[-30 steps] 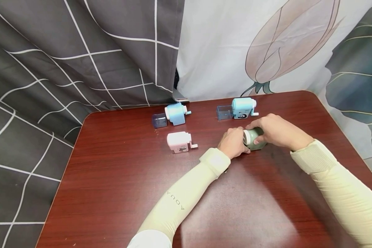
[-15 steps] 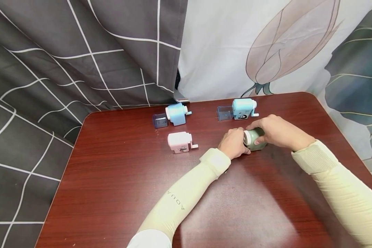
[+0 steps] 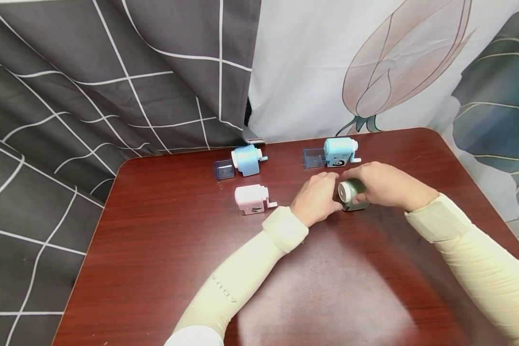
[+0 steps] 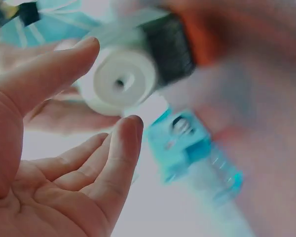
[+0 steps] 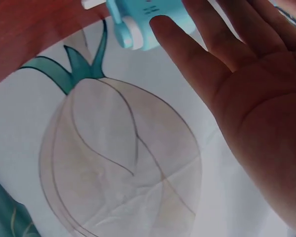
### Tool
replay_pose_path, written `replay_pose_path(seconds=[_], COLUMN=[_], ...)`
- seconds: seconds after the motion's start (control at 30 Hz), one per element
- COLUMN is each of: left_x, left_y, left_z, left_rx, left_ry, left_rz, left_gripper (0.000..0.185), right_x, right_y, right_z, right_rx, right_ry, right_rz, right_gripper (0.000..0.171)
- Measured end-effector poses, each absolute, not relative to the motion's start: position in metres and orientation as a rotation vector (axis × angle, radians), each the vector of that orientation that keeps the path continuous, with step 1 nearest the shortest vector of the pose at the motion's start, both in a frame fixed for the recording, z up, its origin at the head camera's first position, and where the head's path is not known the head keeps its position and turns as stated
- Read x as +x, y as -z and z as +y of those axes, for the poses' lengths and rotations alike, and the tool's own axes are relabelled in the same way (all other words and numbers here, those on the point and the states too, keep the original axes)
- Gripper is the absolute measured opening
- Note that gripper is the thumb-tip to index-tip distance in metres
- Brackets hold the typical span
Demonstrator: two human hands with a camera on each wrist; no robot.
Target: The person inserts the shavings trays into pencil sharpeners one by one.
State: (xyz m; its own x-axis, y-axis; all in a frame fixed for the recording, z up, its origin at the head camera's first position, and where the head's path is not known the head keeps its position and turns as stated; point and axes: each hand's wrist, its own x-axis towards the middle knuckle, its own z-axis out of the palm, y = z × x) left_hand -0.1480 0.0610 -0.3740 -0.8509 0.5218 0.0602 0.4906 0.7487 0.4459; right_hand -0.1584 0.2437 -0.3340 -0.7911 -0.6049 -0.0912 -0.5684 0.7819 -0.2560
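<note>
A green pencil sharpener (image 3: 353, 196) lies on the dark red table (image 3: 199, 250), its round white face (image 4: 119, 81) turned to the left. My right hand (image 3: 372, 185) covers its top and right side and grips it; the right wrist view shows only my palm (image 5: 256, 98) and long fingers. My left hand (image 3: 328, 194) hovers just left of the white face. In the left wrist view its thumb (image 4: 54, 69) and fingers (image 4: 123, 143) are relaxed and spread to either side of that face, holding nothing.
A pink sharpener (image 3: 252, 198) stands to the left. Behind it is a light blue one (image 3: 245, 159) with a clear drawer (image 3: 223, 169) beside it. A teal sharpener (image 3: 339, 151) with its drawer (image 3: 313, 157) sits just behind my hands. Curtains hang behind the table.
My left hand has drawn back to the left off the green sharpener and opened, baring its white face. My right hand has kept its hold.
</note>
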Motion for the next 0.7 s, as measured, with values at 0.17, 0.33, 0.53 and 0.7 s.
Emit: replay_pose_path(seconds=[0.17, 0.33, 0.53, 0.7], left_x=[-0.149, -0.156, -0.169, -0.179], left_y=[0.344, 0.324, 0.317, 0.332], left_z=[0.028, -0.018, -0.076, -0.113], left_rx=[0.826, 0.805, 0.647, 0.5], left_ry=[-0.811, -0.866, -0.854, -0.856], left_rz=[2.89, 2.946, 3.045, 3.091], left_gripper=[0.064, 0.06, 0.058, 0.054], right_x=[-0.159, -0.163, -0.17, -0.186], right_y=[0.326, 0.315, 0.304, 0.304], right_z=[0.233, 0.213, 0.181, 0.152], right_rx=[-0.95, -1.04, -1.146, -1.166], right_ry=[0.24, 0.195, 0.22, 0.252], right_rz=[2.82, 2.854, 2.841, 2.8], right_gripper=[0.048, 0.019, 0.016, 0.031])
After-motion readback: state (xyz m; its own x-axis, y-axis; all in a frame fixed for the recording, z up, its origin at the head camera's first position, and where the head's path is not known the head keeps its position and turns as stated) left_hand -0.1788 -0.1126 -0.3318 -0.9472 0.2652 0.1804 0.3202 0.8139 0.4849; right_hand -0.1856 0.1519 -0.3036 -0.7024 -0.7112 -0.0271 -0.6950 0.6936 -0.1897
